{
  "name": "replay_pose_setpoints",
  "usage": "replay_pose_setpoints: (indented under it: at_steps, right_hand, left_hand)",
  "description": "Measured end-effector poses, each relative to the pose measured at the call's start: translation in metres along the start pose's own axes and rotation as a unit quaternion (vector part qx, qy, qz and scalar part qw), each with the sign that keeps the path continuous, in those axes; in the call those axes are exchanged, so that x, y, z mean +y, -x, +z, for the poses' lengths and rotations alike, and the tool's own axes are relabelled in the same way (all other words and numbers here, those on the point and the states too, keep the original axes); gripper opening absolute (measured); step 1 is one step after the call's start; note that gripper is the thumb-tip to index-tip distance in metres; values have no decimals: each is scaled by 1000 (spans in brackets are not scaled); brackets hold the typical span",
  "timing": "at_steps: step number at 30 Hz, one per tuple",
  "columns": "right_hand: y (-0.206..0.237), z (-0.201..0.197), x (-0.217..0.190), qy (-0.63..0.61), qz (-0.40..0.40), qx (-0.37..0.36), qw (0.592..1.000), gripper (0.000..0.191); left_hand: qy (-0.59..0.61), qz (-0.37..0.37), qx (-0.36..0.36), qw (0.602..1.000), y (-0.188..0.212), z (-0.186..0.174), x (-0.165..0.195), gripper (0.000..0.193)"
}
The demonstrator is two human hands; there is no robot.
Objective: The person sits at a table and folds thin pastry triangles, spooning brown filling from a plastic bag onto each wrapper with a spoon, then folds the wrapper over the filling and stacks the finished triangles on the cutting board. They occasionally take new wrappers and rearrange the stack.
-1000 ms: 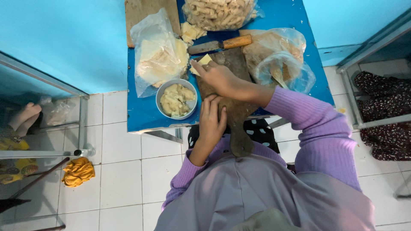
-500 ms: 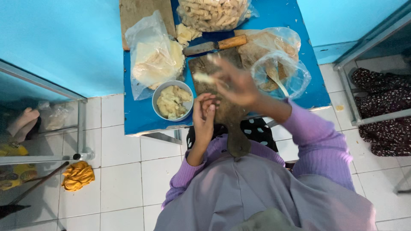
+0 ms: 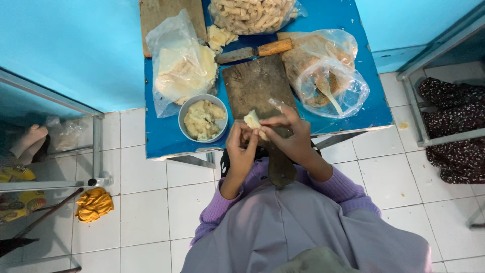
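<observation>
My left hand (image 3: 241,149) and my right hand (image 3: 289,135) meet over the near end of a dark wooden cutting board (image 3: 255,86). Both pinch a small pale piece of dough wrapper (image 3: 252,120) held between the fingertips. A grey bowl of pale lumpy filling (image 3: 203,118) stands just left of my hands on the blue table (image 3: 161,139). A knife with a wooden handle (image 3: 255,51) lies across the board's far end.
A plastic bag of pale sheets (image 3: 179,65) lies left of the board, a bag of rolled pieces (image 3: 252,14) at the back, a bag of crumbs with a spoon (image 3: 326,76) on the right. An orange cloth (image 3: 93,203) lies on the white tiled floor.
My right hand drew back from the board toward my body and joined the left hand, which rose to meet it. Both now hold the pale piece together.
</observation>
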State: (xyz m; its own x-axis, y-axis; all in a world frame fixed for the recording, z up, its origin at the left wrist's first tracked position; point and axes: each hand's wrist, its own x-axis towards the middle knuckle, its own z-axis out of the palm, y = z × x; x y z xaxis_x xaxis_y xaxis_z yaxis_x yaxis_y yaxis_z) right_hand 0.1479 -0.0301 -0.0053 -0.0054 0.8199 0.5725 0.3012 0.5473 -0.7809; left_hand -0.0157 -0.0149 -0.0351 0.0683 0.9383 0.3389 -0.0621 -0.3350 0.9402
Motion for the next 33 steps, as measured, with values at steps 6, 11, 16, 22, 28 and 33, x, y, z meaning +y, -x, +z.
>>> replay_pose_setpoints:
  at_steps: [6, 11, 16, 22, 28, 33]
  right_hand:
    - [10, -4, 12, 18, -13, -20, 1000, 73]
    - [1, -3, 32, -173, 176, 3, 969, 73]
    - [-16, -21, 43, -362, 325, 35, 873, 66]
    - [-30, -37, 49, -315, 262, 103, 906, 60]
    - [-61, -30, 63, 199, -89, 88, 972, 43]
    - [-66, -13, 59, 332, -65, -47, 940, 41]
  left_hand:
    - [-26, 58, -36, 997, -5, -6, 24, 4]
    - [-60, 43, -13, 997, -3, -9, 7, 5]
    - [101, -43, 38, 993, 4, -11, -24, 6]
    - [262, -48, 82, 960, 21, -12, -28, 12]
    - [250, -3, 107, 962, 27, -12, -23, 15]
    - [241, -10, 110, 964, 27, -14, -27, 15]
